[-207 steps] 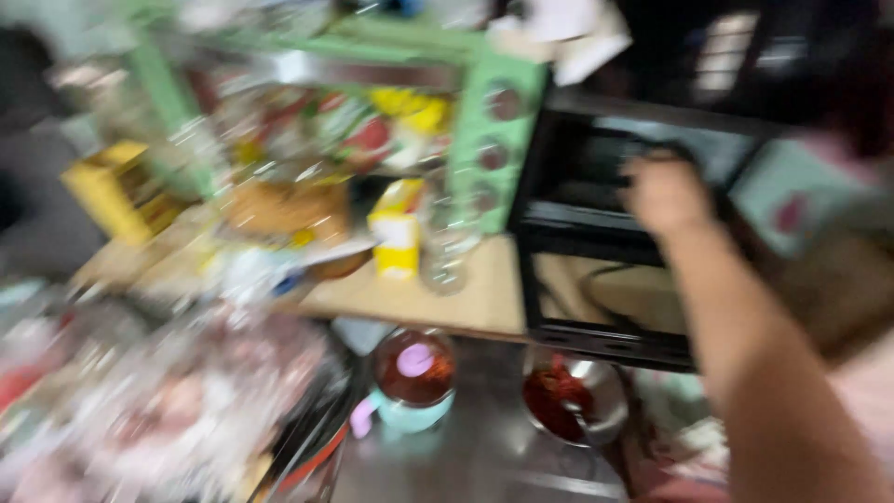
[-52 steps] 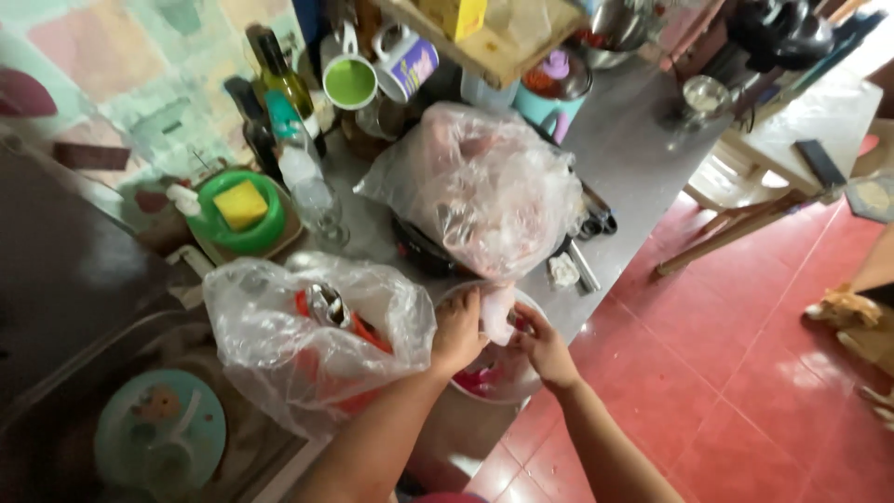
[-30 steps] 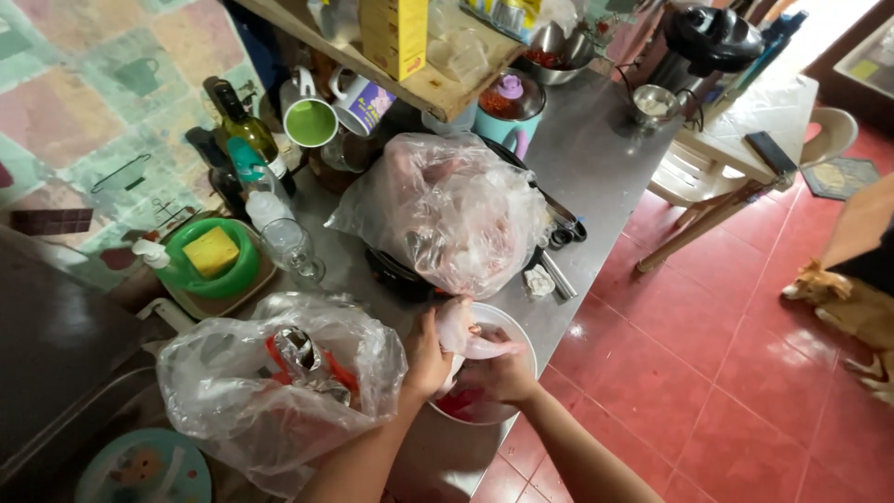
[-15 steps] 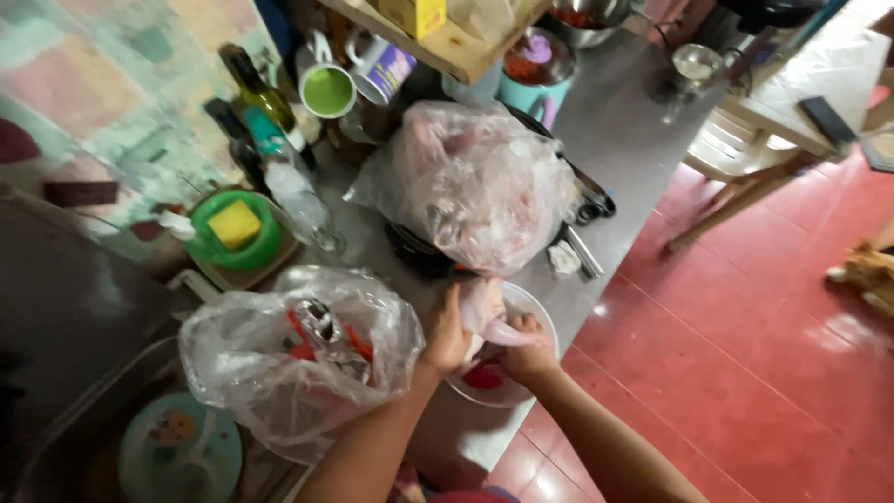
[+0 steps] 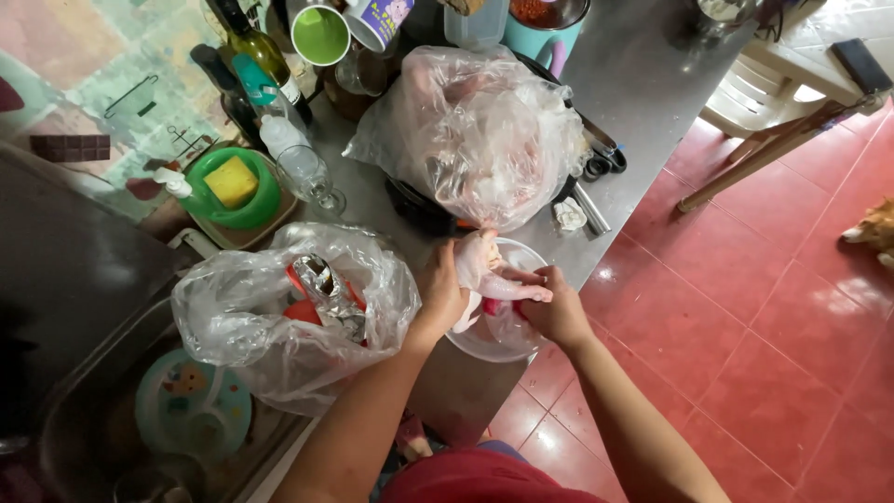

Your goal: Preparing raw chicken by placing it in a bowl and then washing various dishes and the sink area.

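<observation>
Both of my hands hold a pale raw chicken piece [image 5: 484,272] over a clear bowl [image 5: 494,340] at the front edge of the grey counter [image 5: 643,84]. My left hand [image 5: 438,293] grips its thick end. My right hand [image 5: 554,303] holds the thin leg end. Something red lies in the bowl under the meat. Just behind stands a large clear plastic bag [image 5: 475,130] of more raw meat on a dark pan.
Left of my hands a second clear bag [image 5: 279,312] holds red things and foil. A sink [image 5: 121,419] with a patterned plate lies at lower left. A green bowl with a yellow sponge [image 5: 233,186], bottles, a glass and cups stand behind. Red tiled floor [image 5: 745,307] at right.
The view has shifted closer to the counter. The chicken piece is now out and stretched between both hands over the bowl; earlier the hands were bunched together at the bowl.
</observation>
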